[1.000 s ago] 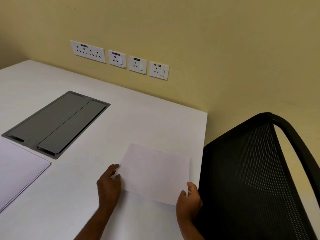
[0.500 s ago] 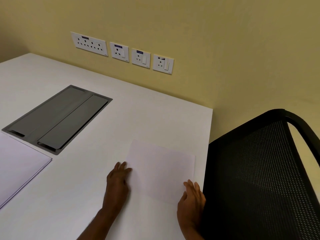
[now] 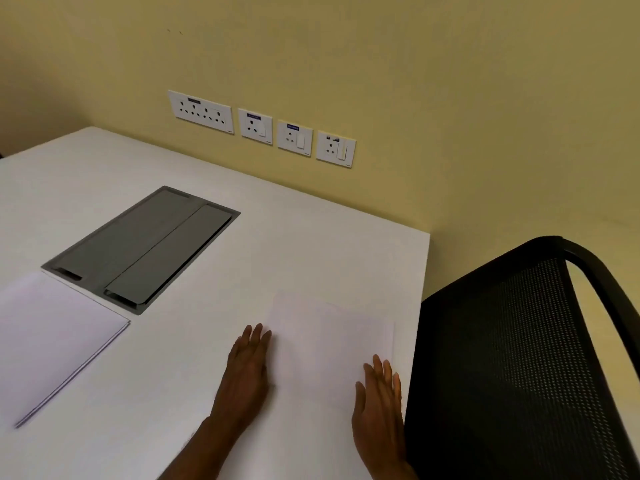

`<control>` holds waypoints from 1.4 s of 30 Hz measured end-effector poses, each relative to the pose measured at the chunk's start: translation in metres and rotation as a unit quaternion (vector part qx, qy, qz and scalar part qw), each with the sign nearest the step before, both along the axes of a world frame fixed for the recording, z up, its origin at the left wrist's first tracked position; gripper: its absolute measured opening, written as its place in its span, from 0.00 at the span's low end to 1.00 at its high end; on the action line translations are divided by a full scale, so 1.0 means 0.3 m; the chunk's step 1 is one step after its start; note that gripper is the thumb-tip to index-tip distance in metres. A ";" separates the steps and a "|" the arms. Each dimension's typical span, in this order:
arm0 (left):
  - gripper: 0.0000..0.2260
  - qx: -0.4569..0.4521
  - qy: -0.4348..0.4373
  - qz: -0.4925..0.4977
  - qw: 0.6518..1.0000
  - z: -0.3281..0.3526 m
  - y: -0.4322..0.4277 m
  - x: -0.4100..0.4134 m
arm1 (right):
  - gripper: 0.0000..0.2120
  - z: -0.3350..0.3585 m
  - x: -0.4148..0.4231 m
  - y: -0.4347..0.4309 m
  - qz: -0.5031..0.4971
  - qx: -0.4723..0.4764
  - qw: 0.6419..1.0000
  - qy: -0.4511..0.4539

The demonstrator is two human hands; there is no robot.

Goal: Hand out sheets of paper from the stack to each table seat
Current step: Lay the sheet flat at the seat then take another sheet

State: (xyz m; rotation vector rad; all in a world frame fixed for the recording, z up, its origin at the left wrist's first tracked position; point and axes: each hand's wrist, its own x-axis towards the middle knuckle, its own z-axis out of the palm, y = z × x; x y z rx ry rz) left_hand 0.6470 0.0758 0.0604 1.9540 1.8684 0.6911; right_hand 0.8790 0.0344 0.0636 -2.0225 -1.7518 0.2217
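Observation:
A single white sheet of paper [image 3: 329,344] lies flat on the white table [image 3: 277,244], near its right edge beside the chair. My left hand [image 3: 247,368] rests flat at the sheet's left edge, fingers stretched out. My right hand [image 3: 379,396] lies flat on the sheet's lower right corner, fingers apart. Neither hand grips anything. The stack of white paper [image 3: 52,337] sits on the table at the far left, partly cut off by the frame edge.
A black mesh chair [image 3: 512,358] stands pushed up against the table's right edge. A grey cable hatch [image 3: 142,247] is set into the tabletop behind the stack. Wall sockets [image 3: 259,126] line the yellow wall behind the table.
The sheet went from being held at its edges by both hands to lying flat on the table. Both hands have let go and flattened out. The view has tilted upward slightly.

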 end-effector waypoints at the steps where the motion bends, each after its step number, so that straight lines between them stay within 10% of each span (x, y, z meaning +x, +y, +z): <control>1: 0.25 0.011 -0.003 0.001 1.000 0.025 -0.011 0.001 | 0.35 0.035 -0.010 -0.006 0.009 0.012 1.000 0.006; 27: 0.25 0.207 0.065 0.123 0.968 0.924 -0.930 0.068 | 0.29 0.889 -0.179 -0.672 0.255 0.151 0.955 0.029; 42: 0.25 0.249 0.158 0.228 0.928 1.186 -1.715 -0.345 | 0.27 1.158 -0.635 -1.299 0.362 0.224 0.899 0.098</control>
